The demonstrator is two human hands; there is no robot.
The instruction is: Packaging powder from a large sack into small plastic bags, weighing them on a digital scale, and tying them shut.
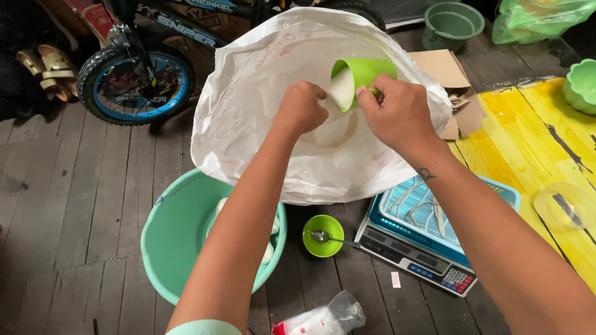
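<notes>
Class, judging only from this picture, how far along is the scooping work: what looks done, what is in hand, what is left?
Done: the green cup already holds white powder. In hand: the right hand tilts it over the open white sack, which the left hand grips. Left: the scale tray carries no powder.

A large sack [279,124] stood open at the middle of the plank floor [74,205]. Over its mouth the right hand [397,111] held a cup [357,77] tipped on its side, with the left hand [301,108] just beside it to the left. In front of the sack lay a basin [177,236] on the left, a small bowl [323,236] with a spoon [332,238] in it at the middle, and a scale [428,239] on the right. A bag [323,319] lay at the floor's near edge. Behind the sack to the left stood a bicycle [139,68]; behind it to the right sat a bucket [452,25].
</notes>
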